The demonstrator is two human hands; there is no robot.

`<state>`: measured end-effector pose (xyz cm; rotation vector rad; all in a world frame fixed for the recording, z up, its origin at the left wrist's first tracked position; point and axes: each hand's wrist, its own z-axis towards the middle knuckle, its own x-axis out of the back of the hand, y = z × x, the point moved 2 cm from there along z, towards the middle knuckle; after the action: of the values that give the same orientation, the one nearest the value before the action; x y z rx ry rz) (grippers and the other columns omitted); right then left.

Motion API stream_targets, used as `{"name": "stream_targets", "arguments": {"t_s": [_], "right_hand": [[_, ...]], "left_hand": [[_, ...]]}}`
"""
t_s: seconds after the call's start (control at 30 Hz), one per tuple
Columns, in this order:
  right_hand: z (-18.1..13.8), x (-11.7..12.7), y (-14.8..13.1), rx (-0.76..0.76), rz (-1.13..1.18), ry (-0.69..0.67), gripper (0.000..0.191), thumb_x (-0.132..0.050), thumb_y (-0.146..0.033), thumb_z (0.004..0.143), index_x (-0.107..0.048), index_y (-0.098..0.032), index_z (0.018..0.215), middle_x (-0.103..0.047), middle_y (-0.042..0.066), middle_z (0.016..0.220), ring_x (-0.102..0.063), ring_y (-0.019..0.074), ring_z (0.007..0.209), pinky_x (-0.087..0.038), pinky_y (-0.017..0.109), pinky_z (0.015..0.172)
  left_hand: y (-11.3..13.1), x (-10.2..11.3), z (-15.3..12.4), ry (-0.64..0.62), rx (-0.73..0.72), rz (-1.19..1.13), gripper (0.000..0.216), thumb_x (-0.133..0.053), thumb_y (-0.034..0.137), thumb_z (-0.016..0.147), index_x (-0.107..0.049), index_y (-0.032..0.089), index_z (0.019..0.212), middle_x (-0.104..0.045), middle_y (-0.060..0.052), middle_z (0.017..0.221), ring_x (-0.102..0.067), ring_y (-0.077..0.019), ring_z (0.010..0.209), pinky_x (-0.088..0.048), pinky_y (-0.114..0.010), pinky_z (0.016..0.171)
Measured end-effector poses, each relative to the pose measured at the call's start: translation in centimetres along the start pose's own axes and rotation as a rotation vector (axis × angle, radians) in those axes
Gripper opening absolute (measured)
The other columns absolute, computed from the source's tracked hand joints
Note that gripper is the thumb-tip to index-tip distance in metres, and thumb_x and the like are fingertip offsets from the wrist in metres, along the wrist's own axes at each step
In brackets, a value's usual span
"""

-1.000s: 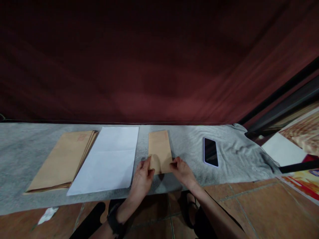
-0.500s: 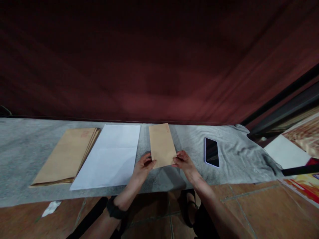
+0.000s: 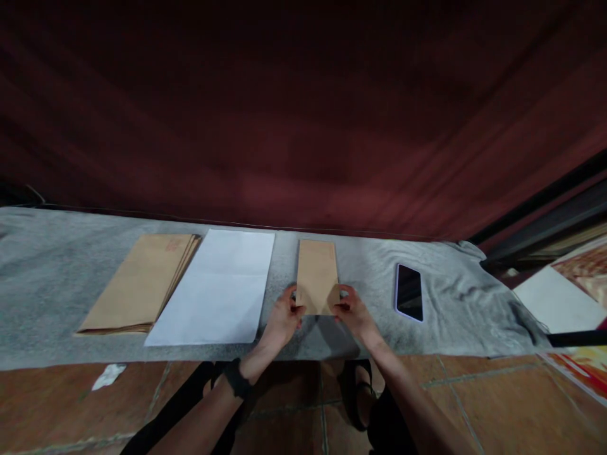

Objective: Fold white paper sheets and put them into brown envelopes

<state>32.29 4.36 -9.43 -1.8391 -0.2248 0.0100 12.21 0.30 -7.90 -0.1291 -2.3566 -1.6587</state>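
Observation:
Both my hands hold one brown envelope (image 3: 317,272) by its near end, lifted a little above the grey cloth (image 3: 57,278). My left hand (image 3: 283,319) pinches its left near corner, and my right hand (image 3: 355,315) pinches its right near corner. The envelope points away from me, its far end towards the red curtain. To its left lies a white sheet of paper (image 3: 218,287), flat on the cloth. Further left sits a stack of brown envelopes (image 3: 142,281).
A dark phone (image 3: 410,292) lies face up on the cloth to the right of my hands. A red curtain (image 3: 303,114) hangs behind. Terracotta floor tiles (image 3: 474,404) run along the near side, with a scrap of white paper (image 3: 109,375) on them. Printed sheets (image 3: 569,297) lie at the far right.
The envelope came up off the cloth between my hands and has turned straighter, pointing away from me. My view shifted slightly, so everything sits a little further right.

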Motion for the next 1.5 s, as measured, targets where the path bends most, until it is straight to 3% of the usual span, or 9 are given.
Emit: {"name": "stream_targets", "arguments": {"t_s": [0.2, 0.33, 0.43, 0.53, 0.73, 1.0, 1.13, 1.37, 1.5], "right_hand": [[-0.7, 0.8, -0.7, -0.007, -0.276, -0.051, 0.055, -0.067, -0.019, 0.073, -0.054, -0.023, 0.127, -0.062, -0.006, 0.073, -0.064, 0.0151, 0.059, -0.051, 0.022, 0.045], [-1.0, 1.0, -1.2, -0.017, -0.391, -0.112, 0.055, -0.064, -0.016, 0.080, -0.050, -0.022, 0.133, -0.065, -0.004, 0.077, -0.065, 0.0140, 0.059, -0.050, 0.020, 0.046], [-1.1, 1.1, -1.3, 0.004, -0.421, -0.166, 0.054, -0.062, -0.014, 0.082, -0.049, -0.021, 0.134, -0.066, -0.003, 0.080, -0.066, 0.0148, 0.063, -0.052, 0.021, 0.048], [-1.1, 1.1, -1.4, -0.003, -0.438, -0.192, 0.052, -0.059, -0.012, 0.082, -0.051, -0.020, 0.132, -0.067, -0.002, 0.081, -0.064, 0.0131, 0.059, -0.050, 0.021, 0.049], [-1.1, 1.0, -1.9, 0.029, -0.445, -0.230, 0.050, -0.058, -0.014, 0.083, -0.050, -0.019, 0.132, -0.072, 0.001, 0.085, -0.065, 0.0159, 0.061, -0.050, 0.024, 0.051], [-1.1, 1.1, -1.8, 0.131, -0.549, -0.166, 0.048, -0.059, -0.015, 0.081, -0.055, -0.017, 0.129, -0.073, 0.003, 0.082, -0.070, 0.0197, 0.071, -0.052, 0.028, 0.065], [-1.0, 1.3, -1.9, 0.140, -0.558, -0.171, 0.050, -0.061, -0.013, 0.081, -0.055, -0.018, 0.130, -0.074, 0.002, 0.082, -0.072, 0.0202, 0.078, -0.052, 0.028, 0.073], [-1.0, 1.2, -1.5, 0.014, -0.465, -0.187, 0.054, -0.057, -0.013, 0.084, -0.051, -0.021, 0.137, -0.074, 0.002, 0.087, -0.067, 0.0158, 0.062, -0.049, 0.023, 0.055], [-1.2, 1.2, -1.6, 0.043, -0.487, -0.166, 0.058, -0.057, -0.014, 0.084, -0.050, -0.019, 0.141, -0.074, 0.003, 0.088, -0.067, 0.0162, 0.064, -0.052, 0.026, 0.061]], "left_hand": [[1.0, 0.6, -1.4, 0.069, -0.077, 0.525, 0.052, -0.061, 0.022, 0.089, -0.051, 0.017, 0.140, -0.072, -0.004, 0.082, -0.071, -0.0228, 0.075, -0.051, -0.032, 0.069], [2.1, 0.3, -2.1, 0.177, -0.365, 0.846, 0.032, -0.046, 0.029, 0.100, -0.063, 0.018, 0.125, -0.072, -0.013, 0.115, -0.069, -0.0272, 0.105, -0.053, -0.040, 0.090], [2.1, -1.3, -2.0, 0.048, -0.692, 0.873, 0.039, -0.039, 0.034, 0.104, -0.058, 0.020, 0.135, -0.060, -0.010, 0.143, -0.054, -0.0252, 0.133, -0.044, -0.043, 0.111], [1.4, -3.2, -1.4, -0.099, -0.831, 0.913, 0.049, -0.033, 0.039, 0.107, -0.045, 0.018, 0.150, -0.045, -0.009, 0.158, -0.039, -0.0221, 0.147, -0.033, -0.043, 0.121], [0.8, -4.6, 1.8, -0.173, -0.813, 1.060, 0.053, -0.024, 0.038, 0.107, -0.036, 0.019, 0.156, -0.036, -0.005, 0.163, -0.029, -0.0196, 0.152, -0.021, -0.042, 0.126], [4.5, -5.5, 10.0, -0.089, -0.692, 1.140, 0.054, -0.027, 0.035, 0.104, -0.038, 0.021, 0.155, -0.035, -0.004, 0.164, -0.026, -0.0213, 0.154, -0.017, -0.045, 0.127], [5.2, -6.0, 12.1, -0.056, -0.666, 1.123, 0.055, -0.026, 0.035, 0.104, -0.037, 0.021, 0.156, -0.035, -0.004, 0.164, -0.025, -0.0237, 0.154, -0.015, -0.049, 0.126], [3.0, -5.8, 7.7, -0.095, -0.707, 1.101, 0.053, -0.031, 0.034, 0.104, -0.036, 0.026, 0.156, -0.038, -0.002, 0.163, -0.027, -0.0218, 0.153, -0.018, -0.049, 0.126], [0.7, -5.1, 2.9, -0.147, -0.757, 1.062, 0.054, -0.031, 0.038, 0.105, -0.032, 0.023, 0.158, -0.036, -0.004, 0.163, -0.025, -0.0236, 0.154, -0.019, -0.051, 0.126]]}}
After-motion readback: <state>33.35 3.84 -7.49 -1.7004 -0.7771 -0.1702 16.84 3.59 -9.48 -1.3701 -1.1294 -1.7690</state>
